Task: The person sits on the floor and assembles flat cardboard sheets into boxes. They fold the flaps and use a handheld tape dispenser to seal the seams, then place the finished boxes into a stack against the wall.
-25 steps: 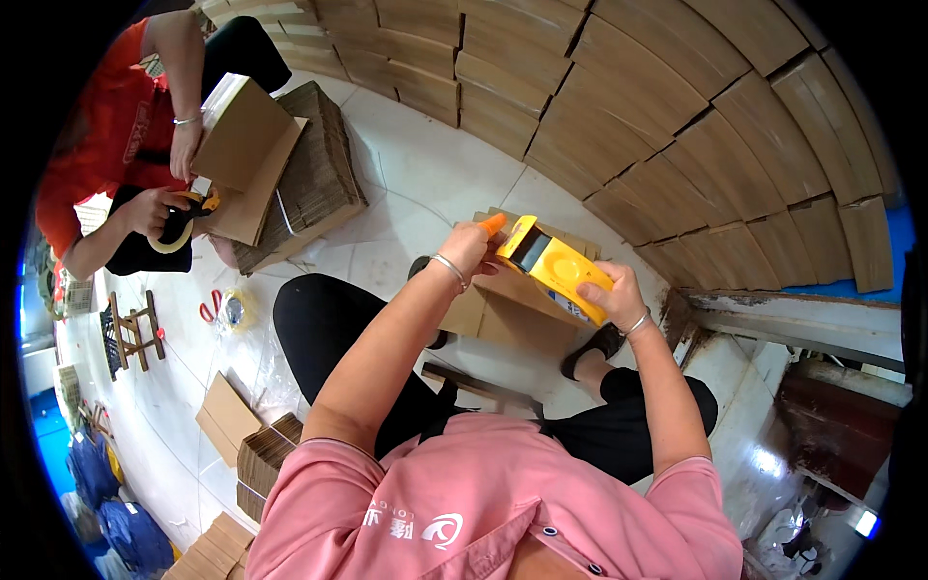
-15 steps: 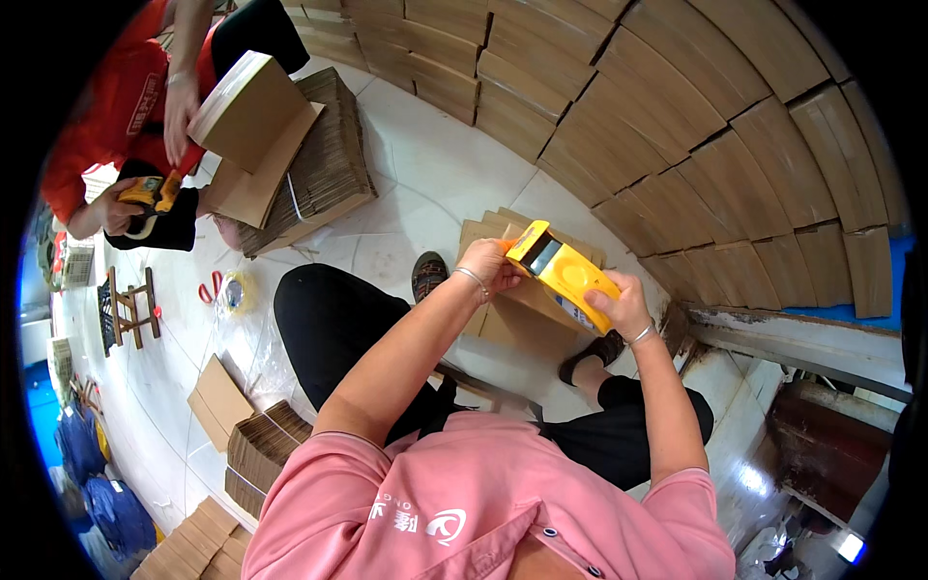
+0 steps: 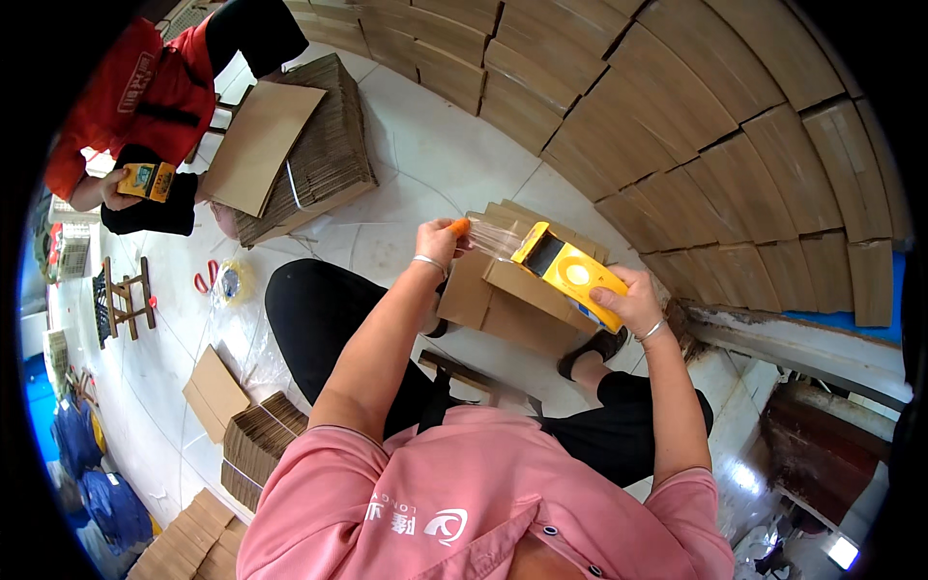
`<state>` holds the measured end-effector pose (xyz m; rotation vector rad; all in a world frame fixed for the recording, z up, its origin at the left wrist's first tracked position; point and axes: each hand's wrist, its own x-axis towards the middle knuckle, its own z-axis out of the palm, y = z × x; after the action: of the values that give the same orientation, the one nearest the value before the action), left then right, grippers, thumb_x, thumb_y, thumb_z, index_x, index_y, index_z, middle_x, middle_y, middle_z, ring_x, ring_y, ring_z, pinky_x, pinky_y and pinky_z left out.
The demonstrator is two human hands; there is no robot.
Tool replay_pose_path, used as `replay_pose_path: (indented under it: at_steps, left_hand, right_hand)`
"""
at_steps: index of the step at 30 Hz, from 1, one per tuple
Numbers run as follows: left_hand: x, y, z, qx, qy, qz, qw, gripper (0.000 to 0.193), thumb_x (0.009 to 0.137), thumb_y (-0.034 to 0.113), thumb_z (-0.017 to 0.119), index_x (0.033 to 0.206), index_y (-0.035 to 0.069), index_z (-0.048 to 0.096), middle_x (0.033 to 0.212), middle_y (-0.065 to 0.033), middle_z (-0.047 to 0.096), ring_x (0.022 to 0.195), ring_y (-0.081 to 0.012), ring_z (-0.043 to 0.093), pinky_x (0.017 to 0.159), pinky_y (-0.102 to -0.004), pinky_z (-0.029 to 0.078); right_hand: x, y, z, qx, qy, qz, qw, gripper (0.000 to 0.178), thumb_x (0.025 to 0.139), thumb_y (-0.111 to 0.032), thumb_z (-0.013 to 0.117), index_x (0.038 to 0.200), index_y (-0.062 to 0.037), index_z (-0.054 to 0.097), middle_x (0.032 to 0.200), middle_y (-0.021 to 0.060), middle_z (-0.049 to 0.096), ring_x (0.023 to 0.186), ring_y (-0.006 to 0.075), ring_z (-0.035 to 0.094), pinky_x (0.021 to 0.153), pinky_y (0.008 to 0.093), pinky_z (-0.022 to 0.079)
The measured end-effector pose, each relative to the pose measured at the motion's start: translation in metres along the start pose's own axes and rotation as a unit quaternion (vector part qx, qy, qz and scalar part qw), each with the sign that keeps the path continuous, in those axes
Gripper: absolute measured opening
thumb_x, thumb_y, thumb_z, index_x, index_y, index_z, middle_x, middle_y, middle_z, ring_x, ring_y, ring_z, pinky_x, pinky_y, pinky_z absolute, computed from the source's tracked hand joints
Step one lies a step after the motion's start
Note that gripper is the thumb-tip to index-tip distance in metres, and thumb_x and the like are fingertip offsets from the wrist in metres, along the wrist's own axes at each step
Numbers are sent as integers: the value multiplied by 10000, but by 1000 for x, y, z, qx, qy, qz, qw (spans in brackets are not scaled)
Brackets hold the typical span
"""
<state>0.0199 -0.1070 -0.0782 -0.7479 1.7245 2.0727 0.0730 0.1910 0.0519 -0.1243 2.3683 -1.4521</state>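
In my right hand [image 3: 630, 302] is a yellow tape dispenser [image 3: 572, 275], gripped at its near end with the thumb across the top. A strip of clear tape [image 3: 495, 239] runs from the dispenser's far end to my left hand [image 3: 443, 242]. The left fingers are pinched together on the strip's end, and an orange cover shows at a fingertip. Below both hands, brown cardboard pieces [image 3: 474, 295] lie on the floor between my feet, partly hidden by the dispenser.
Stacked brown cartons [image 3: 667, 106] wall off the far right. At far left, a person in red [image 3: 145, 92] holds another yellow dispenser [image 3: 147, 181] beside a strapped cardboard stack [image 3: 329, 145]. Red scissors [image 3: 206, 277], a tape roll [image 3: 230, 283] and a wooden stool [image 3: 126, 304] are on the left.
My left hand has moved left, away from the dispenser, drawing out the clear strip. The person in red no longer holds up the carton; a flat cardboard sheet lies on the stack.
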Motion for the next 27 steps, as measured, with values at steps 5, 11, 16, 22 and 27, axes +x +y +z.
replay_pose_path:
  at_steps: [5,11,16,22,27]
  left_hand:
    - [21,-46,5,1,-40,-8,999,203,883,199,592,822,14,648,691,-53,644,569,-120,599,500,-242,434]
    - [26,-95,24,368,55,53,927,381,858,296,609,1005,-56,607,839,-219,651,784,-330,622,739,-383,481]
    - [-7,-55,17,105,-39,7,994,588,891,440,522,1242,-32,506,1244,-206,537,1189,-280,485,984,-369,361]
    - [-62,1,9,506,-273,133,807,1117,727,696,590,1449,-30,143,1527,-185,145,1413,-327,138,1110,-455,194]
    - [-56,49,39,664,-194,422,586,1215,514,532,806,1441,32,200,1492,-214,190,1384,-384,188,1076,-562,238]
  right_hand:
    - [4,-2,2,-16,-3,-9,1000,384,756,-340,752,818,28,658,654,39,600,614,87,531,571,253,439]
    - [11,-5,4,-37,-7,-19,999,399,756,-360,751,773,25,644,618,44,571,589,93,512,544,267,424]
    - [9,1,2,-35,2,-16,999,408,758,-369,749,760,25,641,619,46,571,586,93,510,540,270,424]
    - [7,-5,1,-14,-14,-8,1000,414,755,-372,750,813,28,661,637,41,586,606,91,519,562,263,434]
    - [10,2,-5,-5,-20,1,1000,399,754,-359,749,836,23,668,656,39,597,616,90,524,573,261,437]
